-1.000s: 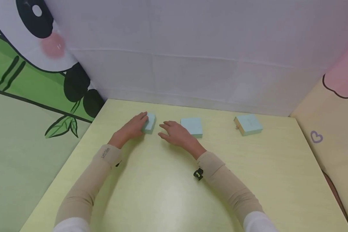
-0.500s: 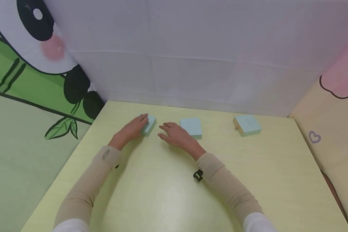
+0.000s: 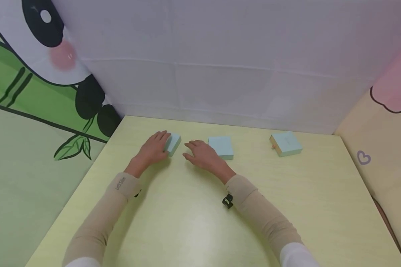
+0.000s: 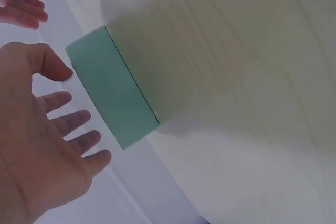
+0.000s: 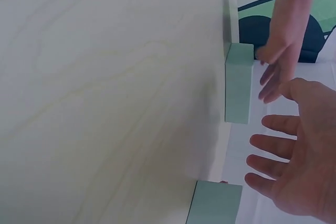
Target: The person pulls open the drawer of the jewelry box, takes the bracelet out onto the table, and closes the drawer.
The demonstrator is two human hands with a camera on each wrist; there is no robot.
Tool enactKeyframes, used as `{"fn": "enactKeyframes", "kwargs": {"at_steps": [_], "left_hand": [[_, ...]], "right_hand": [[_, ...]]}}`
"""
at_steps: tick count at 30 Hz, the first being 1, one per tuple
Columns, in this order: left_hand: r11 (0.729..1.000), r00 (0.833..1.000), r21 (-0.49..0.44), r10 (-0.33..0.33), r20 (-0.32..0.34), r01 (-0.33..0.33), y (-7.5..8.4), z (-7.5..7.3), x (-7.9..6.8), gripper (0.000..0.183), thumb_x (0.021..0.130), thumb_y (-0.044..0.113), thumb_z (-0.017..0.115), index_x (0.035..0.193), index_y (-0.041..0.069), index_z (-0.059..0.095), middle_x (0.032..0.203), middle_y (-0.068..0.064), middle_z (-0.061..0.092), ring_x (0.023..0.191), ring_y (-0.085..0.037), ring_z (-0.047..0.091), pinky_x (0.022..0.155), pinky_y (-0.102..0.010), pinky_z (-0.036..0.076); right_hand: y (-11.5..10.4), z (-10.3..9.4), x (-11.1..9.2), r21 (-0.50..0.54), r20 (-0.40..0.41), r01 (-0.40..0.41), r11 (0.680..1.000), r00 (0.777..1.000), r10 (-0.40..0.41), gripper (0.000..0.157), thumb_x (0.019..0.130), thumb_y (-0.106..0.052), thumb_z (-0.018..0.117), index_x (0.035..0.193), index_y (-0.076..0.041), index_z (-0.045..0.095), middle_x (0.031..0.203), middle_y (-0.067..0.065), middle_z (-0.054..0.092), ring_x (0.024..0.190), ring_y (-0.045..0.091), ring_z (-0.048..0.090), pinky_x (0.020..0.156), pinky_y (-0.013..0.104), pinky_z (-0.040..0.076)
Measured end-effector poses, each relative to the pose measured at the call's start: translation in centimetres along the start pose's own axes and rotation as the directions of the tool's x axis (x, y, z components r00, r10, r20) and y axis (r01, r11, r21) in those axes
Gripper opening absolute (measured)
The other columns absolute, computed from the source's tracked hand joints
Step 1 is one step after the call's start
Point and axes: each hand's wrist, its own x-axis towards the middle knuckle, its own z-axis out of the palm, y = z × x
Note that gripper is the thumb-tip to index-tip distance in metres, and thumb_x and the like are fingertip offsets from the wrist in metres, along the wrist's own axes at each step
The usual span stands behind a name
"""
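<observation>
Three light-blue boxes lie in a row near the table's far edge. My left hand [image 3: 163, 143] rests against the left box [image 3: 173, 143] with straight, spread fingers. In the left wrist view the left hand [image 4: 73, 109] has only its thumb at the corner of the left box [image 4: 113, 95]. My right hand [image 3: 191, 149] lies open and flat between the left box and the middle box [image 3: 221, 146], holding nothing. The right wrist view shows the right hand [image 5: 281, 135] spread beside the left box [image 5: 239, 82], with the middle box [image 5: 215, 209] below.
The third box [image 3: 285, 144], with a tan side and a small tab, lies at the far right of the pale yellow table [image 3: 194, 222]. A white back wall and printed side panels close in the table on three sides.
My left hand has drawn slightly back and to the left along the left box. The right hand and the boxes have barely moved.
</observation>
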Motion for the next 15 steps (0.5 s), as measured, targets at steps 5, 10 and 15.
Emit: {"fn": "enactKeyframes", "kwargs": {"at_steps": [5,10,15], "left_hand": [[0.997,0.997,-0.029,-0.073,-0.028,0.072,1.0,-0.2,-0.2,0.066,0.092,0.039,0.049,0.145,0.005,0.030,0.149,-0.022,0.030,0.136,-0.043,0.026,0.111,-0.055,0.022],[0.989,0.988,-0.048,-0.140,-0.059,0.137,1.8,-0.3,-0.4,0.066,0.095,0.048,0.043,0.145,0.007,0.030,0.149,-0.021,0.029,0.137,-0.043,0.023,0.109,-0.059,0.021],[0.977,0.977,-0.068,-0.205,-0.052,0.202,2.1,0.0,-0.5,0.068,0.096,0.051,0.038,0.147,0.006,0.027,0.151,-0.022,0.024,0.138,-0.044,0.019,0.110,-0.060,0.018]], "right_hand": [[-0.1,-0.1,0.1,-0.016,0.000,-0.031,0.999,1.000,0.031,0.056,0.099,-0.048,0.038,0.143,-0.014,0.043,0.145,0.007,0.043,0.135,0.024,0.037,0.109,0.038,0.033],[-0.4,-0.3,0.2,-0.029,0.001,-0.027,0.999,1.000,0.028,0.056,0.098,-0.048,0.039,0.142,-0.014,0.044,0.145,0.007,0.044,0.134,0.023,0.038,0.109,0.038,0.034],[-0.7,-0.3,0.2,-0.043,0.005,-0.028,0.999,1.000,0.028,0.055,0.099,-0.047,0.039,0.142,-0.014,0.044,0.144,0.007,0.044,0.133,0.024,0.039,0.107,0.038,0.035]]}}
